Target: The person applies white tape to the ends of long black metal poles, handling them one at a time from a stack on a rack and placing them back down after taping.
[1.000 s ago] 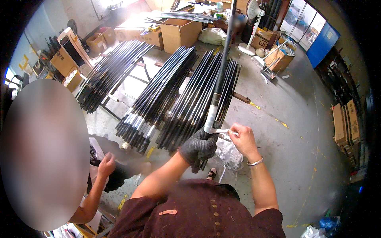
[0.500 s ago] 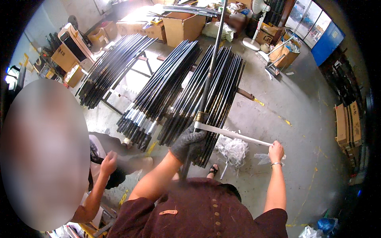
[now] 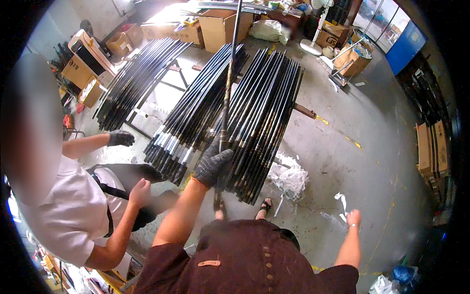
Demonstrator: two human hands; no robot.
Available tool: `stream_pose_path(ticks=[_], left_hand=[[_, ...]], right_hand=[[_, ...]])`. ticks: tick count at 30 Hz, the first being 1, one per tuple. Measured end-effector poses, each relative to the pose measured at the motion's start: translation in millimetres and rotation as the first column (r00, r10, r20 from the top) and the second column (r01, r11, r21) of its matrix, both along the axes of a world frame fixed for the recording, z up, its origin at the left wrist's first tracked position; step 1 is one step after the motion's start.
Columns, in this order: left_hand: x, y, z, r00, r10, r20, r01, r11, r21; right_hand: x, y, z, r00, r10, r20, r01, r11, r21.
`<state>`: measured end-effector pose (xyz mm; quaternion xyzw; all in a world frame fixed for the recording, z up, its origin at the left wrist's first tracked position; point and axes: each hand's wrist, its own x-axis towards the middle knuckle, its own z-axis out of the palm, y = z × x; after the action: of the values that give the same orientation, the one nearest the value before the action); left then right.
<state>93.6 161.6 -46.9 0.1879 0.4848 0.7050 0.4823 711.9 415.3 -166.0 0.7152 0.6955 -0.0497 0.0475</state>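
My left hand (image 3: 213,165), in a dark grey knitted glove, is closed round a long black rod (image 3: 228,93) near its lower end. The rod stands up steeply in front of a rack of similar rods. Out to the right, my bare right hand (image 3: 353,218) is closed on a loose, curled white strip of film or tape (image 3: 341,202), apart from the rod. Just beyond my left hand lie the right-hand bundle of black rods (image 3: 264,122) and the middle bundle (image 3: 205,108), whose near ends look partly pale.
A co-worker sits close on my left, with a gloved hand (image 3: 121,138) and a bare hand (image 3: 141,192). White strip scraps (image 3: 289,179) lie heaped on the floor. Another rod bundle (image 3: 142,78) rests far left. Cardboard boxes (image 3: 223,32) and a stand fan (image 3: 311,46) stand behind.
The white strip, stretched from the rod to my right hand before, is now free of the rod. My right hand has moved right and nearer. My left hand and the rod have shifted left.
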Motion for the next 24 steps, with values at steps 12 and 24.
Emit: stream_pose_path(ticks=[12,24], left_hand=[[-29.2,36.3,-119.9,0.437,-0.351,-0.828,-0.364,0.773,-0.520],[-40.0,103.1,-229.5,0.153,-0.328,-0.932,-0.487,0.796,-0.360]], right_hand=[[114.6,-190.0,-122.8,0.983,-0.139,-0.122,0.088,0.929,-0.358],[96.9,-191.7,27.7,0.967,-0.254,0.030,0.256,0.956,-0.146]])
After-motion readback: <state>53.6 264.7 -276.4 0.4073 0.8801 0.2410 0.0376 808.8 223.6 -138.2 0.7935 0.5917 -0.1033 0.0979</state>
